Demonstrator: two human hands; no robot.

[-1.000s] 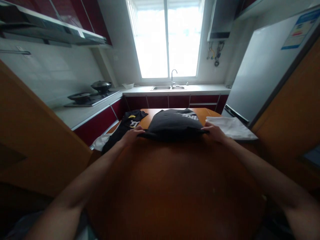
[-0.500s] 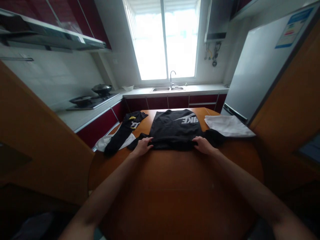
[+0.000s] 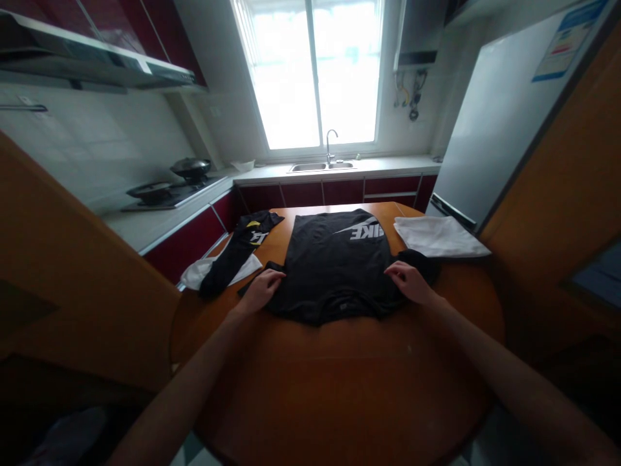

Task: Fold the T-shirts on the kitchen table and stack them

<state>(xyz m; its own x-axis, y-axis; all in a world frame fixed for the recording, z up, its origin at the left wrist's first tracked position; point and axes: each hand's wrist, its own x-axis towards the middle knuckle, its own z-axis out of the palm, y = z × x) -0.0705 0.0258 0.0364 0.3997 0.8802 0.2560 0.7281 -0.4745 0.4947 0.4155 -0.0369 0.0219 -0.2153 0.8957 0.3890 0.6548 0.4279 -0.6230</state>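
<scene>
A black T-shirt (image 3: 334,259) with a white printed logo lies spread on the table, its neckline toward me. My left hand (image 3: 262,289) is at the shirt's left side by the sleeve, fingers closed on the cloth. At the opposite side, my right hand (image 3: 410,282) has its fingers curled and pinched at the fabric near the right sleeve; its fingertips are partly hard to make out. Left of the shirt is a folded black garment (image 3: 230,262) with yellow and white print, lying over a white cloth (image 3: 195,274). Folded white fabric (image 3: 439,235) lies to the right.
The round-ended wooden table (image 3: 339,388) reaches toward me. Behind it runs a counter with a sink (image 3: 310,167) and faucet (image 3: 329,145) below a bright window. Pans (image 3: 191,167) sit on the stove at left. A refrigerator (image 3: 499,123) stands at right.
The shirt's bunched near edge now lies flat toward me, showing the neckline. My hands have moved apart, from that edge to the shirt's two sides. The view has shifted slightly.
</scene>
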